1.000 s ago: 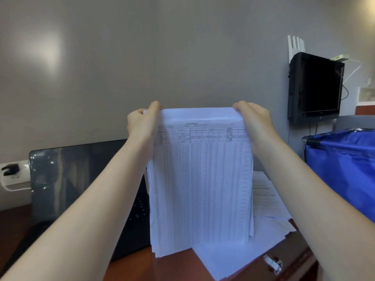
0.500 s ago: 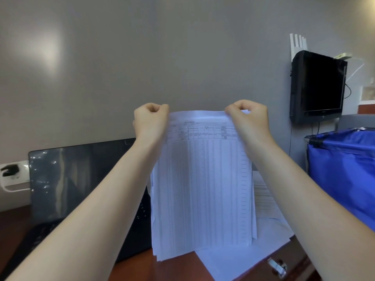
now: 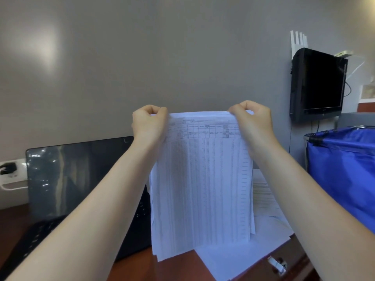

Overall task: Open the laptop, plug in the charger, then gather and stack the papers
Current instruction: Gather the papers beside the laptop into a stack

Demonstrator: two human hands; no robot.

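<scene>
Since a second ago our fingers (image 3: 160, 112) have curled in — left hand (image 3: 149, 123) and right hand (image 3: 251, 121) each pinch a top corner of the papers (image 3: 203, 179), which hang mid-frame, long axis vertical, lower edge near the bench (image 3: 178, 267).

stack of papers (image 3: 200, 179) white with bluish cast, fine grey table grid all over, darker boxed header rows at top; loose sheets (image 3: 239, 258) plain white; printed sheet (image 3: 263, 191) white with faint grey text lines; laptop (image 3: 71, 179) black, glossy screen with pale streaky reflections; desk (image 3: 178, 268) reddish-brown wood; wall (image 3: 142, 57) flat grey-beige, soft pale glare patch upper left; monitor (image 3: 318, 84) black; bin (image 3: 345, 175) bright blue fabric, silvery rim; socket (image 3: 14, 175) white; plug (image 3: 8, 168) black; antennas (image 3: 298, 40) white; small clip (image 3: 277, 264) silvery
</scene>
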